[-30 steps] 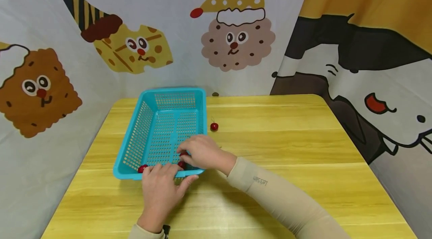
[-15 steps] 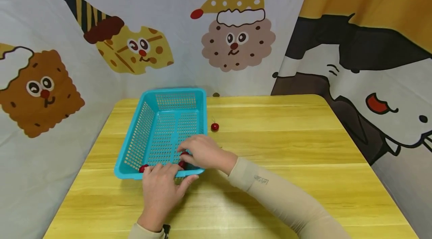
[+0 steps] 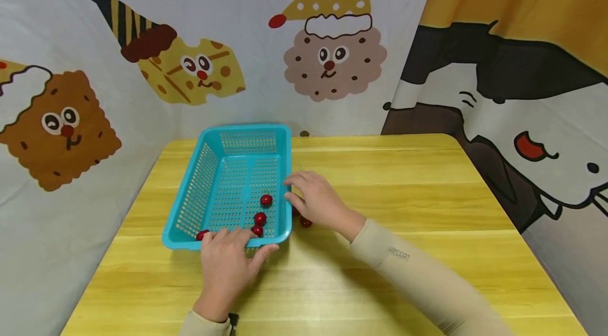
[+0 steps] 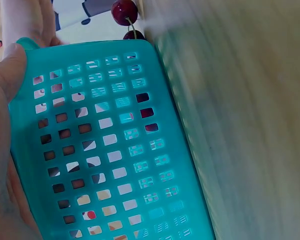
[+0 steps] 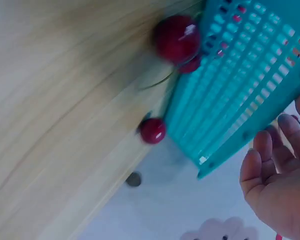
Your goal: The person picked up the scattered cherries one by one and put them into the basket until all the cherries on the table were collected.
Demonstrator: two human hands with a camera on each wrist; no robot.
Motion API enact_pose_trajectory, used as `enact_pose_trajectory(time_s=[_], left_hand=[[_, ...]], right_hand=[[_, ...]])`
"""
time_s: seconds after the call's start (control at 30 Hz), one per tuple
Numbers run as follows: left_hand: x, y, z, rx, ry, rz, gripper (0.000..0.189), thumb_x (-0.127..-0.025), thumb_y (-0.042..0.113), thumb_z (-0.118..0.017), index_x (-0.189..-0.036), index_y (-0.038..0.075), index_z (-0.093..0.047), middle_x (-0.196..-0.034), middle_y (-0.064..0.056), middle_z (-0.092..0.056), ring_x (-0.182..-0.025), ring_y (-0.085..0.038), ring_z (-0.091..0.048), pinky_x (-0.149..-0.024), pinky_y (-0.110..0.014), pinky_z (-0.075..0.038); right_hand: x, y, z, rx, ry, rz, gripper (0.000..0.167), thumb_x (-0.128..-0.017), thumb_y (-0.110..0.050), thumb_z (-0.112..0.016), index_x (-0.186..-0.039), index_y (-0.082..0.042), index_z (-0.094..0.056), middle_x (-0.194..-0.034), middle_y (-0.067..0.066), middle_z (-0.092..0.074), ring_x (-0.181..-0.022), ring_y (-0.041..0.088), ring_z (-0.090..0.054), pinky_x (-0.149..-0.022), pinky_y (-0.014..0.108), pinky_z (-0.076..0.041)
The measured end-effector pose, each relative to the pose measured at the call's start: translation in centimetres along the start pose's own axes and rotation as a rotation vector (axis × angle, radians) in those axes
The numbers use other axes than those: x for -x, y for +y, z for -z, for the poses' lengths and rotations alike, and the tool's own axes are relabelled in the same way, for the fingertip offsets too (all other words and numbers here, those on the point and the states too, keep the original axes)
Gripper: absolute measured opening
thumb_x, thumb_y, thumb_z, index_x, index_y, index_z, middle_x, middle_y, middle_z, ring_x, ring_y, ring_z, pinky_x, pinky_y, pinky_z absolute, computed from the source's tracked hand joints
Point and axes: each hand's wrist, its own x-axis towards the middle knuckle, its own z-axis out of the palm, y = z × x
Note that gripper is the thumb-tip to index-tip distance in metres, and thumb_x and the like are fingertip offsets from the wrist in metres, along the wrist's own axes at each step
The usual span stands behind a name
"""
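Note:
My left hand (image 3: pixel 225 267) grips the near rim of a turquoise plastic basket (image 3: pixel 187 183), fingers over the rim and thumb outside. In the left wrist view its thumb (image 4: pixel 10 70) lies against the perforated basket wall (image 4: pixel 105 135). Several red cherries lie inside, including a cherry (image 3: pixel 266 200) near the right wall and a cherry (image 3: pixel 201 234) in the near left corner. My right hand (image 3: pixel 318 201) is over the right rim, fingers loosely bent with nothing between them. Below it a cherry (image 3: pixel 306 222) rests on the table outside the basket; another cherry (image 5: pixel 153 131) shows farther along the wall.
The basket stands on a yellow wood-grain table (image 3: pixel 404 183), toward its left side. Behind the table hangs a white curtain (image 3: pixel 266 61) with cartoon prints. A larger cherry (image 5: pixel 177 42) with a stem lies beside the basket in the right wrist view.
My right hand has come up out of the basket and moved right to its rim, uncovering cherries inside and hiding the far table cherry. The left hand stays on the near rim.

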Motion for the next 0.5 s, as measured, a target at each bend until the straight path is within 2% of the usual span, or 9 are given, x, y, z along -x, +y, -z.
enact_pose_trajectory(time_s=[0.33,0.5], left_hand=[[-0.2,0.0,0.1,-0.004,0.004,-0.008,0.094,-0.097,0.089,-0.025,-0.081,0.010,-0.073,-0.061,-0.001,-0.060,-0.057,-0.022,-0.045,-0.067,-0.039,-0.035],[-0.1,0.1,0.2,0.003,-0.031,0.014,0.095,-0.096,0.090,-0.024,-0.082,0.010,-0.074,-0.064,-0.001,-0.062,-0.060,-0.023,-0.047,-0.069,-0.040,-0.035]], right_hand=[[2.8,3.8,0.6,0.037,-0.120,-0.244,0.041,-0.109,-0.030,-0.064,-0.140,-0.003,-0.065,-0.142,0.017,-0.069,-0.134,0.036,-0.066,-0.115,0.052,-0.051],[3.2,4.8,0.3,-0.019,-0.205,-0.346,0.051,-0.108,-0.035,-0.064,-0.146,-0.001,-0.059,-0.150,0.019,-0.063,-0.139,0.038,-0.062,-0.116,0.054,-0.050]])
